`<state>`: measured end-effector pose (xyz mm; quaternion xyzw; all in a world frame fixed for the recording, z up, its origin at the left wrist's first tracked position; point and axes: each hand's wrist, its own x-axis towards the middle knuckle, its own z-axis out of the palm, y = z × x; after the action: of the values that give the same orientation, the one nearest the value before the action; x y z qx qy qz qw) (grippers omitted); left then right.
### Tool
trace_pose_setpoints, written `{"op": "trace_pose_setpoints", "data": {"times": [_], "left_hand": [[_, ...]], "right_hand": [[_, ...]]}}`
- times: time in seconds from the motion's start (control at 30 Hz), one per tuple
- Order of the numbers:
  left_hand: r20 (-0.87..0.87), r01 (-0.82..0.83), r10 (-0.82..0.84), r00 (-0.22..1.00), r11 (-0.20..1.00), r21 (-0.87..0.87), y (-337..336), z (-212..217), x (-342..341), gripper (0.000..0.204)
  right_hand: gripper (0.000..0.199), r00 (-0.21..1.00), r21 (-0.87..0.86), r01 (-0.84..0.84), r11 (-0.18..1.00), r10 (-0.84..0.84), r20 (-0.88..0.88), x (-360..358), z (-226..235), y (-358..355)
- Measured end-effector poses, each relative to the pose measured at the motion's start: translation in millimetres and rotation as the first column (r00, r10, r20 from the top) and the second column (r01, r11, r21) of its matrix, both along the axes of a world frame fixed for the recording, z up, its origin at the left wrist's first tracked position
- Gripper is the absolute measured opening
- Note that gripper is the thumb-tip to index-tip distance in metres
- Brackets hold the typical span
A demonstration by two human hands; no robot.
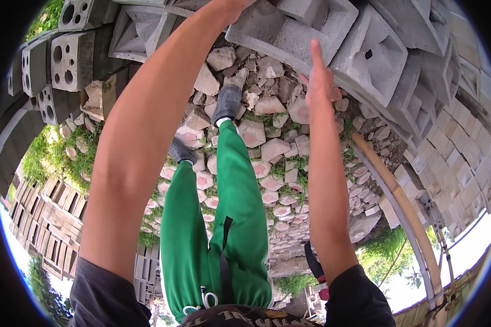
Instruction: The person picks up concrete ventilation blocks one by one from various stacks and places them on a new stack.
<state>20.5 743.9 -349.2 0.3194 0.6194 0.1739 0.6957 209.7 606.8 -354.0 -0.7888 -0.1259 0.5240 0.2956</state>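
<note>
A grey concrete vent block (294,41) with recessed faces sits at the top of the view, tilted, among other blocks of its kind. My right hand (319,82) is at its lower edge, the thumb stretched up over the block's face and the other fingers partly hidden below the edge. My left hand (239,6) reaches to the block's upper left. It is cut off by the top of the picture, so its fingers do not show. To the right leans another vent block (372,54) with a small dark hole in its middle.
Hollow blocks with round holes (71,60) are stacked at the left. Broken stone rubble (270,103) and hexagonal pavers (251,133) lie around my feet in dark clogs (226,102). A bent bamboo pole (392,185) stands at the right, near piled pale blocks (463,147).
</note>
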Motion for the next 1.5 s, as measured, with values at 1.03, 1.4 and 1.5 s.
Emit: {"op": "trace_pose_setpoints", "data": {"times": [1.03,1.4,1.5], "left_hand": [[-0.087,-0.998,0.996,0.010,0.015,0.060,-790.3,248.2,-282.0,0.078],[0.130,-0.557,0.603,-0.787,-0.785,0.269,-919.3,386.0,-309.0,0.060],[0.121,-0.432,0.478,-0.870,-0.857,0.281,-937.7,389.7,-323.2,0.068]], "right_hand": [[0.076,0.361,-0.022,-0.871,0.490,0.610,-0.706,-360.0,202.5,-429.6],[0.058,-0.378,0.374,-0.912,-0.170,0.701,-0.604,-550.1,333.2,-530.3],[0.063,-0.473,0.323,-0.881,-0.346,0.608,-0.638,-603.9,364.1,-568.1]]}}
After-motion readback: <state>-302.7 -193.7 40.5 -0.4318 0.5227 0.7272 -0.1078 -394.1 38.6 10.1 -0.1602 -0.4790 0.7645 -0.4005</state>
